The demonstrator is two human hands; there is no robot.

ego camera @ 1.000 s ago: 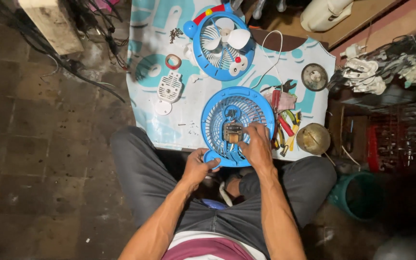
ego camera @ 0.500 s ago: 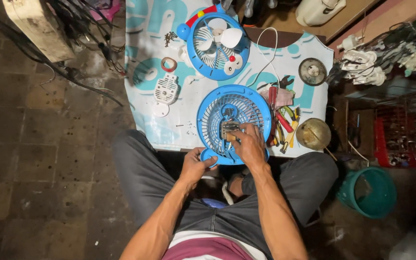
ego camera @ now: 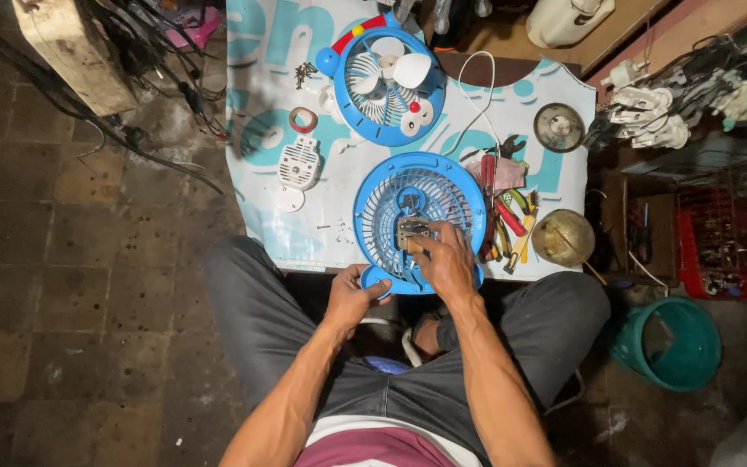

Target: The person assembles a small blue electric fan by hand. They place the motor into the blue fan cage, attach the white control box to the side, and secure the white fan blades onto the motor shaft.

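Basically left hand (ego camera: 352, 298) grips round blue plastic fan grille (ego camera: 419, 220) at its edge, bracing it; right hand (ego camera: 445, 259) fingers pinch small metal motor part (ego camera: 411, 232) at centre.

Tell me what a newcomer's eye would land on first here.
The round blue fan grille at the near edge of the printed mat draws the eye, with the right hand on its small metal motor part and the left hand gripping its lower rim. Behind it lies a second blue fan with white blades, and bright hand tools sit right of the grille.
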